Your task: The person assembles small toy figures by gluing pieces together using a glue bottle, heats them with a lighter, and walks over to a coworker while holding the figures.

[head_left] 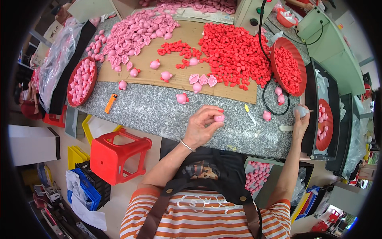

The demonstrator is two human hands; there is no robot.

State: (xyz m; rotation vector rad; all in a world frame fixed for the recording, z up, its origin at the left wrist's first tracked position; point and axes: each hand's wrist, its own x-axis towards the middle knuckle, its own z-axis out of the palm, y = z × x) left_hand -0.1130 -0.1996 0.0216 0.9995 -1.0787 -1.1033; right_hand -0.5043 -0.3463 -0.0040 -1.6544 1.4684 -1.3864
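Note:
My left hand (201,127) is above the front of the granite worktop, thumb and fingers pinching a small pink ball figure (219,118). A bit of red shows at its upper edge by the fingertips. At the right end of the worktop, my right hand (301,124) is wrapped around a small whitish squeeze bottle (300,111) with a thin tip. Finished-looking pink figures with red feet, such as one (182,98) ahead of my left hand and another (267,115) between my hands, stand about. A yellow-and-white pen-like tool (250,115) lies between my hands.
Cardboard (151,81) bears a heap of pink shell pieces (137,32) and a heap of red pieces (234,51). Red baskets stand left (94,81) and right (300,85). An orange lighter (111,103), black cable loop (274,114) and red stool (107,159) are nearby.

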